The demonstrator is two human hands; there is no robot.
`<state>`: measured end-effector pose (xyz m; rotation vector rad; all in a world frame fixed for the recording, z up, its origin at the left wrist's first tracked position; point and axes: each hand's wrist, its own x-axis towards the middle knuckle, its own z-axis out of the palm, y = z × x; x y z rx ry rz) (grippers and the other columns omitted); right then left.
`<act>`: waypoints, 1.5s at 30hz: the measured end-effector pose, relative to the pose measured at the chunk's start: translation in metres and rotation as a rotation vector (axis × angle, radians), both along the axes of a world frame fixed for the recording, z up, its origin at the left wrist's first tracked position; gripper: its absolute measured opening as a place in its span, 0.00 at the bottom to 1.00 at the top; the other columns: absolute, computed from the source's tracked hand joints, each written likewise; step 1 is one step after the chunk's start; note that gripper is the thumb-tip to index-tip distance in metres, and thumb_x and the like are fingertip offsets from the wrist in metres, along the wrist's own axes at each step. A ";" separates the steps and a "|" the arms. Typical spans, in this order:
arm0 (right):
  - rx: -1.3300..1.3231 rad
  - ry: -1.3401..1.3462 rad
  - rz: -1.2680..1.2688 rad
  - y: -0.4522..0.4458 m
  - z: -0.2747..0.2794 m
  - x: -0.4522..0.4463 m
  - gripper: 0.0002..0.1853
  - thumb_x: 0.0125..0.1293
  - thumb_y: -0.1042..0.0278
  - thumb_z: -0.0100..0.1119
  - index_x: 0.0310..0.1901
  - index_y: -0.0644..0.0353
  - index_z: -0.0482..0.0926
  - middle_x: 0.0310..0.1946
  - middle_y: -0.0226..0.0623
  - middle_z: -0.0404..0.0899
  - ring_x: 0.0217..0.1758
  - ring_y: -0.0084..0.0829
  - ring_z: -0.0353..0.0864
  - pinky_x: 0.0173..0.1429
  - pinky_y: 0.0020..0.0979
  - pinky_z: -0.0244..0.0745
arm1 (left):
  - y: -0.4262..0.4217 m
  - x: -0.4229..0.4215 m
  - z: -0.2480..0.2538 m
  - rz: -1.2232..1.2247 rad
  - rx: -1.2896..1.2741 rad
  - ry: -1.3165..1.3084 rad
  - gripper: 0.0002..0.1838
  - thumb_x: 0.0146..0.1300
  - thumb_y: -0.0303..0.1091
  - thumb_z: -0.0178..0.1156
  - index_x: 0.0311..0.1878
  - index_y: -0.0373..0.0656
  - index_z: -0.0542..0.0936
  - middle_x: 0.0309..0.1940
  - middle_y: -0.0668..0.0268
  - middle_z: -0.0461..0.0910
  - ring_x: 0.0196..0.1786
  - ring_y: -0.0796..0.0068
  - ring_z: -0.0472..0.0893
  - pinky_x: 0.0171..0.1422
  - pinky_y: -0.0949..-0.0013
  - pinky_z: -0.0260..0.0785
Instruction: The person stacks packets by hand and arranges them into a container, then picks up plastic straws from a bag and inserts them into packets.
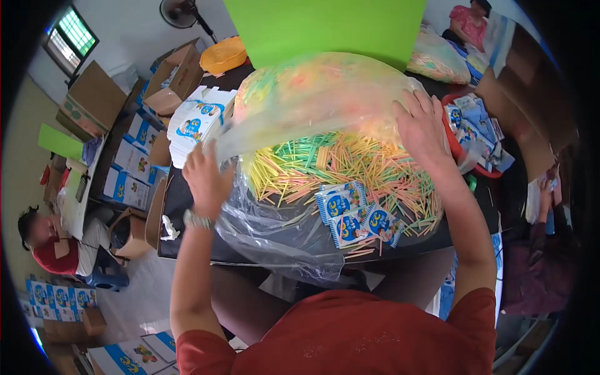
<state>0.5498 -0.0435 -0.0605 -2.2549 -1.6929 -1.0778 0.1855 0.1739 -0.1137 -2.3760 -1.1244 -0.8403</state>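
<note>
A large clear plastic bag [312, 81] full of thin coloured sticks lies on the dark table. Its upper edge is lifted and stretched between my two hands. My left hand [207, 178] is closed on the edge at the left, beside a stack of flat white-and-blue cartons [200, 122]. At the right, my right hand [424, 128] grips the same edge, its fingers bent over the film. Yellow, green, orange and pink sticks [337, 162] spill from the mouth of the bag. Several small blue-and-white packets [356, 215] lie on the near sticks.
A red basin [456, 134] of packets stands at the right. A green panel [325, 31] rises behind the bag, with a yellow basket [223, 56] at back left. Open cardboard boxes [175, 78] line the left. Other people sit at far left and upper right.
</note>
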 end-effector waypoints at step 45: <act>-0.158 0.599 0.202 -0.080 -0.096 -0.055 0.20 0.49 0.72 0.59 0.48 0.58 0.78 0.51 0.42 0.75 0.53 0.46 0.71 0.59 0.45 0.65 | -0.122 0.015 -0.073 -0.556 -0.653 0.301 0.48 0.48 0.55 0.67 0.70 0.47 0.60 0.64 0.64 0.65 0.64 0.61 0.64 0.70 0.41 0.46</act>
